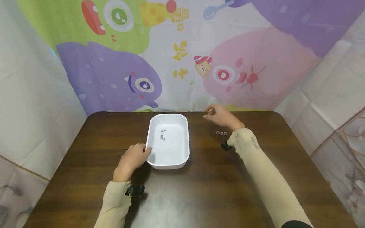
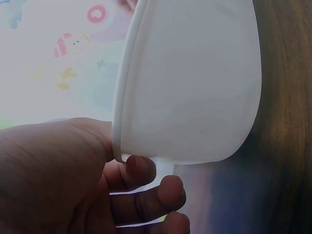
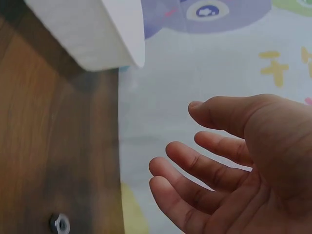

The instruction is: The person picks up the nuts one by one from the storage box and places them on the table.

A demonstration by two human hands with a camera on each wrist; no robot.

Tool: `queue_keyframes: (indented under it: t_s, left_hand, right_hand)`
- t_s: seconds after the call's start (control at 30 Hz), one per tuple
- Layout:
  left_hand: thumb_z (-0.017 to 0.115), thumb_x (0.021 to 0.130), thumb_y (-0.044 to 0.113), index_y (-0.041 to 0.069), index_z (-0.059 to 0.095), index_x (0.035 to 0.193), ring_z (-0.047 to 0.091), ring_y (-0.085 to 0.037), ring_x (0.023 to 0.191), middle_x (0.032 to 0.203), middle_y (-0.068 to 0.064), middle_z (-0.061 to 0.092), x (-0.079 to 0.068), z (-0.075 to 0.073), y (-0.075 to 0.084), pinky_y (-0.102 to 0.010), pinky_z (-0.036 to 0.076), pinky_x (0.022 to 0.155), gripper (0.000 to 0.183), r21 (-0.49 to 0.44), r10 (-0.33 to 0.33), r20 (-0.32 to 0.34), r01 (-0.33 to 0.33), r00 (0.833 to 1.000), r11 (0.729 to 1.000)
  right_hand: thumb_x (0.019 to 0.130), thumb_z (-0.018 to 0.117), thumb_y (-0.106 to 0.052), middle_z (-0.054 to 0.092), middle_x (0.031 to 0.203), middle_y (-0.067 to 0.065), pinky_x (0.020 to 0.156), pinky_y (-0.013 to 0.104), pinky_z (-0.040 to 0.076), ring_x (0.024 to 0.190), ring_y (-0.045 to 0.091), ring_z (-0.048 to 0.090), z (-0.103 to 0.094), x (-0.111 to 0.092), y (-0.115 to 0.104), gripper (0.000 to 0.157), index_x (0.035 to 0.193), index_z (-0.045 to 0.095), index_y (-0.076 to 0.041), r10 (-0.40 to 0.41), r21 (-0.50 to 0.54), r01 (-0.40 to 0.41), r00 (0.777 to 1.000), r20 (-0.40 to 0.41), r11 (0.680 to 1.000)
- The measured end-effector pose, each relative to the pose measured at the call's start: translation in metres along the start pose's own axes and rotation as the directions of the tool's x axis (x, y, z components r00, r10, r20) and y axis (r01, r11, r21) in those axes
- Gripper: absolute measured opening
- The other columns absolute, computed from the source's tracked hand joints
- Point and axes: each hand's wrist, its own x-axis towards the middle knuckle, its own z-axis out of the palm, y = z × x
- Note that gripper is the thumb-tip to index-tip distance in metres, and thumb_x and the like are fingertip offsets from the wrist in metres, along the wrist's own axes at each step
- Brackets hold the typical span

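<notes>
A white rectangular tray (image 1: 172, 153) with rounded corners stands on the table. My left hand (image 1: 133, 159) grips its left rim near the front corner. In the left wrist view the thumb goes over the rim of the tray (image 2: 195, 83), while the curled fingers are outside below it. Several small metal nuts (image 1: 162, 137) lie on the tray's floor, left of its middle. To the right of the tray, three metal nuts (image 1: 221, 133) form a short row on the wood. Above and behind that row hovers my right hand (image 1: 223, 117), its fingers loosely bent, holding nothing.
The dark wooden table (image 1: 199, 196) ends at the back against a cartoon-printed cloth (image 1: 188, 91). Pale cloth walls (image 1: 37, 95) flank both sides. Each wrist carries a small black camera (image 1: 226, 146).
</notes>
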Motion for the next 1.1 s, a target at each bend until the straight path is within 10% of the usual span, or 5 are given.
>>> queue_keyframes:
  t_s: [1.1]
  left_hand:
    - [0.049, 0.103, 0.033, 0.004, 0.071, 0.111, 0.057, -0.025, 0.077, 0.105, -0.016, 0.071, -0.002, 0.0, 0.004, -0.041, 0.047, 0.067, 0.038, 0.014, 0.001, -0.012, -0.001, 1.0, 1.0]
  right_hand:
    - [0.1, 0.066, -0.023, 0.07, 0.109, 0.014, 0.075, 0.033, 0.057, 0.09, 0.029, 0.07, 0.06, 0.038, -0.079, 0.037, 0.13, 0.063, -0.001, -0.077, 0.094, 0.074, 0.997, 0.026, 0.993]
